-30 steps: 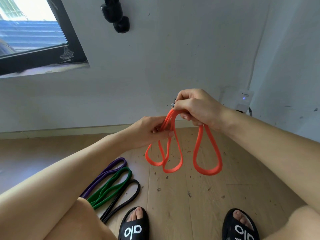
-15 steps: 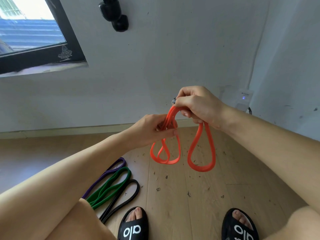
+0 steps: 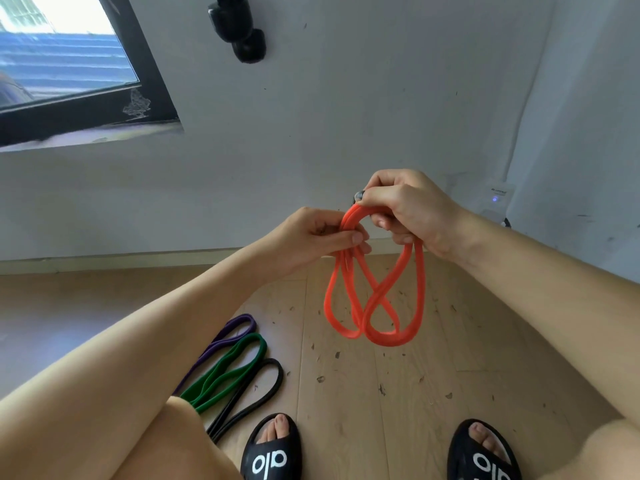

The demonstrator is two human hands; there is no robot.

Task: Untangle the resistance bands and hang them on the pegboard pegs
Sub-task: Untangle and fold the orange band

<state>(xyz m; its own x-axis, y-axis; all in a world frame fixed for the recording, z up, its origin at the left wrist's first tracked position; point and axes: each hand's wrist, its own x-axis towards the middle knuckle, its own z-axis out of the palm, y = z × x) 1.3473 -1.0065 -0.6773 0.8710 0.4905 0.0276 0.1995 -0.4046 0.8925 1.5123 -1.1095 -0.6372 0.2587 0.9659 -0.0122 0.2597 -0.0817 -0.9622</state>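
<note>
Both hands, left hand [image 3: 313, 239] and right hand [image 3: 405, 206], pinch the twisted orange band [image 3: 375, 306]; three bands [image 3: 235, 362] at seven o'clock on the floor; none hung yet.

Band [image 3: 375, 306] between hands, above floor [image 3: 398, 393]

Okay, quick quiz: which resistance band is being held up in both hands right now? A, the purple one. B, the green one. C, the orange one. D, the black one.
C: both the left hand and the right hand grip the orange band, whose loops hang crossed, while the purple band, green band and black band lie on the floor.
</note>
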